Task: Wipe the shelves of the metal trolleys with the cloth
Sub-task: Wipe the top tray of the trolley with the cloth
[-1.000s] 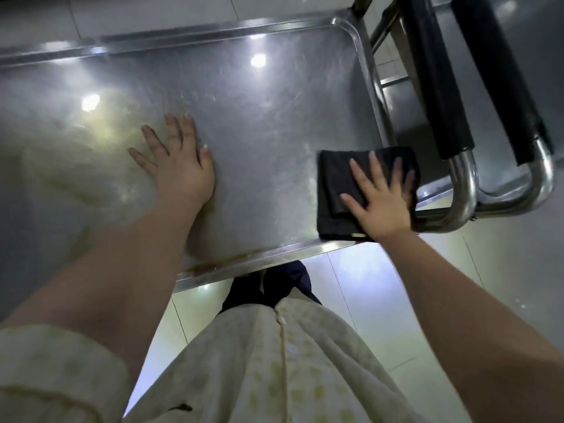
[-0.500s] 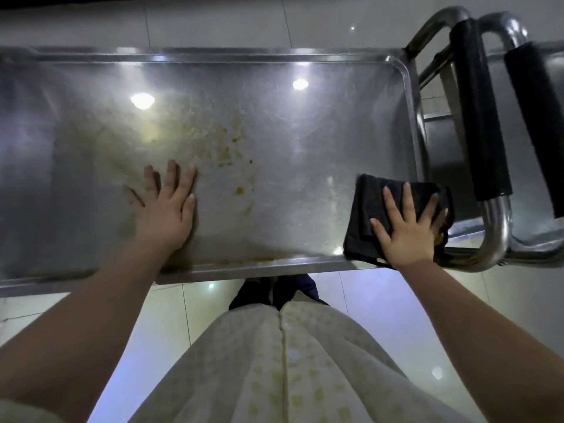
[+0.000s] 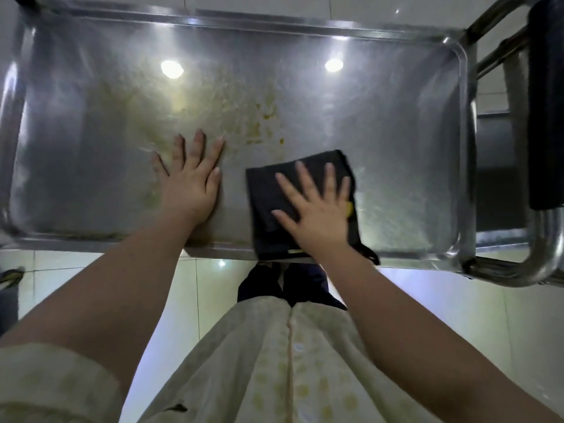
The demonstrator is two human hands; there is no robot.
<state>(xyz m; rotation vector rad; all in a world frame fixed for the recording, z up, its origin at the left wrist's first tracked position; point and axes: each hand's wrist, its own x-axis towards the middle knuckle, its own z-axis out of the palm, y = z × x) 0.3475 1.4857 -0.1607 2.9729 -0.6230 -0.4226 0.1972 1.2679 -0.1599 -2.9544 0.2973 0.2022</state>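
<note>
The right grip (image 3: 317,215), spread flat, presses the dark cloth (image 3: 265,193) onto the trolley shelf (image 3: 396,148) by its near rim, with the yellow stains (image 3: 259,129) just beyond and leftward, beside the flat-spread left grip (image 3: 189,184).

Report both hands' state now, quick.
Left hand: open, fingers straight, flat on the trolley shelf, holding nothing.
Right hand: open, fingers spread, pressing the black cloth onto the shelf.
</note>
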